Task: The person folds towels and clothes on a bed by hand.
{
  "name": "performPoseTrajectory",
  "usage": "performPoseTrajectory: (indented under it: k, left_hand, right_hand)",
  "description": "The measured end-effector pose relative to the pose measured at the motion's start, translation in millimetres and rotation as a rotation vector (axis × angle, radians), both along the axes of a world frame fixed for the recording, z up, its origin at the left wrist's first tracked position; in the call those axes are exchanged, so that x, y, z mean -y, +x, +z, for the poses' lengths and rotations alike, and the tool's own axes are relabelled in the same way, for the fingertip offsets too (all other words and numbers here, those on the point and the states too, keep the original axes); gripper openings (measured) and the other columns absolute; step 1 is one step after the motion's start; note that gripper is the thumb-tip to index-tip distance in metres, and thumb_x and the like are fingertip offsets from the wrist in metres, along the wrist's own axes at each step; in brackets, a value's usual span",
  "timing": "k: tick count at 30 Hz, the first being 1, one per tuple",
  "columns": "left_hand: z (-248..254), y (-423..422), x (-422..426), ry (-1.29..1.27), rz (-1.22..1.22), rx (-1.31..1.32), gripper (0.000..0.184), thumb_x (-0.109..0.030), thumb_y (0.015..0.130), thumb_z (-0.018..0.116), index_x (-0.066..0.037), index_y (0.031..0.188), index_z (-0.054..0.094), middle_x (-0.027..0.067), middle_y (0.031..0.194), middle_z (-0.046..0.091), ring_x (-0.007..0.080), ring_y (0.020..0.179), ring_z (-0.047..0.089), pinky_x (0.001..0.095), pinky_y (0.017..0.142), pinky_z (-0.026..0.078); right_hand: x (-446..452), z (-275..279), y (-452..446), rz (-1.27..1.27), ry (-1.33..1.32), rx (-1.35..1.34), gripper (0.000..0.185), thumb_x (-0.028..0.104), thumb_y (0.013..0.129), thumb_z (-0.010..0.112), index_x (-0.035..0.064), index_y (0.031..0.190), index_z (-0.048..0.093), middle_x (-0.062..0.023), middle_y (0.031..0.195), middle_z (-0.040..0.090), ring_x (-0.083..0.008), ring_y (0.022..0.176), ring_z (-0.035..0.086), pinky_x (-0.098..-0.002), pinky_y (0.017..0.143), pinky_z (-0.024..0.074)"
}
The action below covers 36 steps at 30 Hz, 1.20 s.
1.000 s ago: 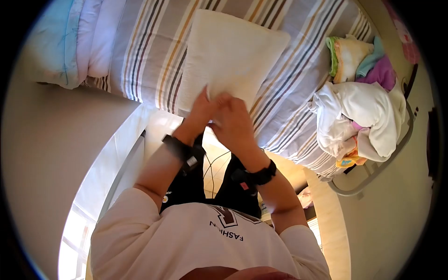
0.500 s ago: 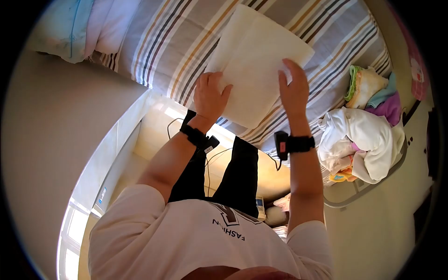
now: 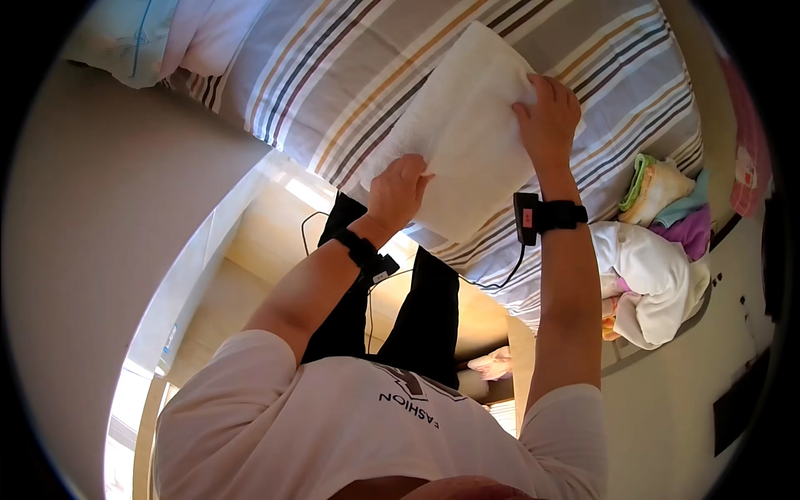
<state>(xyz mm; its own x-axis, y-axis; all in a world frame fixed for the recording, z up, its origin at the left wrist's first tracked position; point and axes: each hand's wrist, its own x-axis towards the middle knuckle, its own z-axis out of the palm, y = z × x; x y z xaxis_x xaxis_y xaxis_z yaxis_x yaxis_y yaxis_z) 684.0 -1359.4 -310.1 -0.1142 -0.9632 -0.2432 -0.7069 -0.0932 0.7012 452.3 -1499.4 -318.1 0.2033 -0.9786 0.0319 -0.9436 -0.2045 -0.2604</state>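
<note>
White cloth point(image 3: 479, 146) is laid on the striped sheet point(image 3: 350, 75) of the bed, close to the side where the person stands, one corner pointing to about six o'clock. With the cloth taken as the clock's centre, the left hand point(image 3: 398, 193) is placed at eight o'clock, by the cloth's near edge; its thumb and fingers are drawn close beside a small raised tuft, but whether fabric is actually pinched there cannot be told. The right hand point(image 3: 552, 117) is set between two and three o'clock, on the opposite edge, with a gap seen between thumb and forefinger.

As far as can be judged, the cloth has been brought into a compact, roughly four-sided shape, though the number of layers cannot be made out. Flatness seems not yet reached: soft ridges are shown across the top, and the outline is left slightly uneven near both hands.

At four o'clock, a loose pile of clothes point(image 3: 654, 275) is heaped, with white and purple pieces seen in it. Pale blue bedding point(image 3: 125, 37) is seen between nine and ten o'clock.
</note>
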Motion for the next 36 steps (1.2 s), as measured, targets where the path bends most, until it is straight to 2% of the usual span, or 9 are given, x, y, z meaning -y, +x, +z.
performPoseTrajectory:
  k: [4,8,10,13,26,32,34,35,36]
  left_hand:
    - [14.7,10.9,5.7,-0.262,-0.153,-0.137,0.019,-0.011,0.077,0.069,-0.007,0.091,0.056,0.0092,0.096,0.063,0.03,0.081,0.062,0.0378,0.062,0.052]
    - [-3.5,22.5,12.1,-0.238,0.078,-0.074,0.017,-0.01,0.081,0.065,-0.006,0.093,0.054,0.0132,0.091,0.063,0.0344,0.075,0.061,0.04,0.064,0.05]
    - [-18.3,26.8,10.8,0.034,0.145,0.024,0.021,-0.012,0.083,0.065,-0.006,0.099,0.053,0.0137,0.091,0.064,0.0339,0.078,0.062,0.0406,0.065,0.051]
    - [-16.1,21.9,14.6,0.009,0.142,0.021,0.03,-0.015,0.084,0.065,-0.006,0.11,0.052,0.0136,0.091,0.064,0.0334,0.083,0.063,0.0394,0.07,0.051]
    - [-28.0,23.0,8.9,0.02,0.185,0.027,0.032,-0.018,0.083,0.065,-0.01,0.114,0.056,0.0105,0.103,0.06,0.0323,0.09,0.06,0.0394,0.073,0.051]
    - [-21.0,28.1,15.7,-0.206,0.113,0.341,0.061,-0.033,0.076,0.074,-0.006,0.124,0.049,0.0131,0.115,0.054,0.0335,0.099,0.057,0.0402,0.082,0.049]
    - [-27.4,33.5,15.5,-0.202,0.104,0.291,0.073,-0.038,0.07,0.078,-0.003,0.126,0.047,0.0136,0.11,0.056,0.0339,0.097,0.058,0.0413,0.085,0.048]
    - [-29.3,35.6,15.6,-0.024,0.093,0.166,0.074,-0.038,0.068,0.079,-0.002,0.125,0.048,0.0143,0.107,0.057,0.0338,0.095,0.058,0.0414,0.085,0.048]
    - [-28.2,38.1,17.7,0.153,0.078,0.041,0.074,-0.037,0.067,0.081,-0.001,0.124,0.049,0.0151,0.104,0.058,0.0337,0.094,0.058,0.0416,0.084,0.048]
  right_hand:
    - [3.0,4.2,-15.5,-0.019,-0.053,0.177,0.03,0.009,0.067,0.071,0.0078,0.094,0.059,-0.0086,0.095,0.061,-0.029,0.092,0.054,-0.0416,0.085,0.0394]
    - [6.8,1.8,-6.4,-0.113,-0.144,0.336,0.023,0.007,0.066,0.069,0.0072,0.087,0.058,-0.0085,0.086,0.06,-0.0296,0.084,0.054,-0.0415,0.079,0.0405]
    - [9.9,-14.3,0.5,-0.065,-0.077,0.322,0.026,0.011,0.07,0.07,0.0071,0.094,0.059,-0.0097,0.089,0.06,-0.0312,0.086,0.054,-0.0422,0.081,0.0406]
    - [13.5,-32.4,15.7,-0.003,-0.191,0.139,0.042,0.025,0.077,0.073,0.0079,0.111,0.058,-0.0138,0.096,0.061,-0.0354,0.09,0.053,-0.0438,0.083,0.0414]
    - [34.9,-55.5,33.9,-0.039,-0.092,0.137,0.026,0.026,0.083,0.065,0.01,0.104,0.061,-0.0096,0.095,0.062,-0.0294,0.092,0.055,-0.0409,0.081,0.0423]
    - [42.3,-52.8,13.2,-0.034,-0.093,0.217,0.051,0.043,0.08,0.068,0.0067,0.115,0.059,-0.015,0.107,0.061,-0.0306,0.103,0.055,-0.0412,0.091,0.0421]
    - [51.4,-43.7,7.8,-0.041,0.211,0.358,0.059,0.044,0.076,0.071,0.0037,0.116,0.059,-0.0156,0.109,0.063,-0.0305,0.102,0.058,-0.0391,0.09,0.0441]
    - [56.1,-37.9,3.5,-0.046,0.203,0.356,0.059,0.044,0.076,0.071,0.0037,0.116,0.059,-0.0156,0.109,0.063,-0.0305,0.102,0.058,-0.0391,0.09,0.0441]
    - [63.5,-15.7,7.3,-0.114,0.511,0.359,0.061,0.041,0.075,0.072,0.0022,0.12,0.056,-0.0162,0.114,0.061,-0.0292,0.104,0.058,-0.037,0.091,0.0438]
